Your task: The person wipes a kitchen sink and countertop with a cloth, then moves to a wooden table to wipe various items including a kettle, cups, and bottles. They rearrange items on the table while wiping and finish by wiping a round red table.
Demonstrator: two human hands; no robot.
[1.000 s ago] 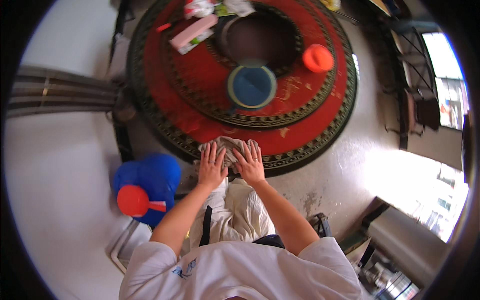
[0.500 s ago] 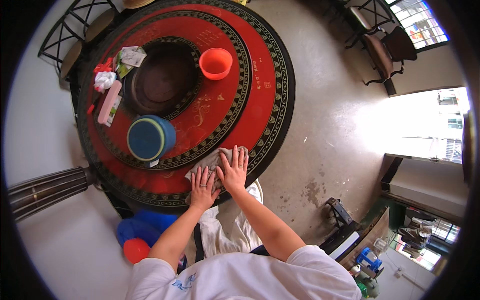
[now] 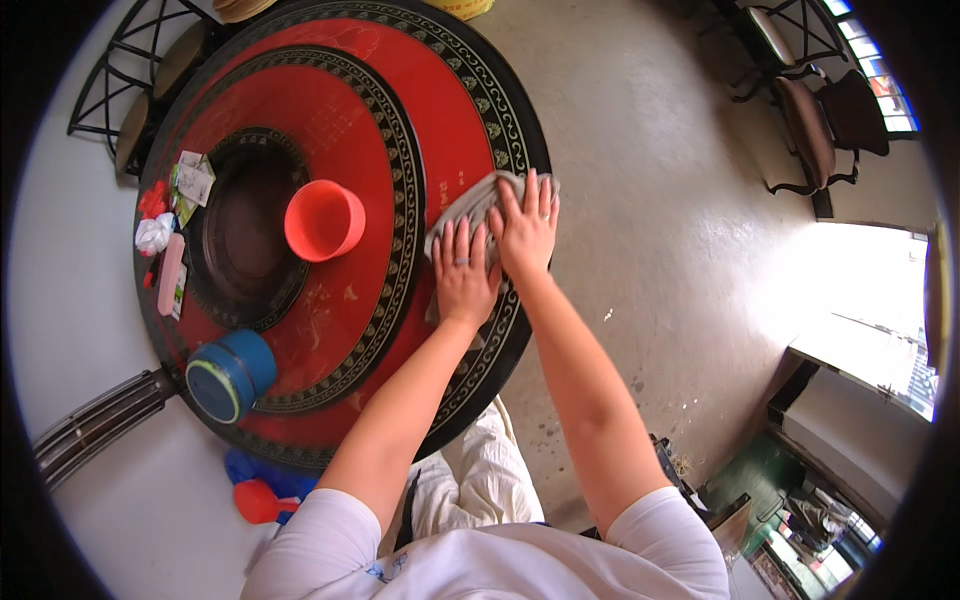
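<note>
A grey-brown cloth [image 3: 470, 205] lies bunched on the outer ring of a round red table [image 3: 450, 110] with a black patterned border. My left hand [image 3: 468, 285] presses flat on the cloth's near part, fingers stretched out. Just right of it and slightly farther off, my right hand [image 3: 527, 235] lies flat on the cloth at the table's right edge. Both hands are open, and their palms hide part of the cloth. To the left, a red plastic tub [image 3: 325, 220] stands on the raised turntable [image 3: 350, 120]. A blue round container [image 3: 232, 375] is at the table's near left.
Papers [image 3: 194, 180], a crumpled white bag [image 3: 154, 235] and a pink oblong case [image 3: 171, 275] lie on the turntable's left. A red scoop-like item [image 3: 258, 502] sits by blue plastic below. Chairs [image 3: 808, 130] stand at far right; a slatted dark post [image 3: 105, 425] is at left.
Both hands have slid the cloth farther away and to the right along the table's outer ring. My arms are straighter. The whole view has shifted, with the tub and blue container now lower left.
</note>
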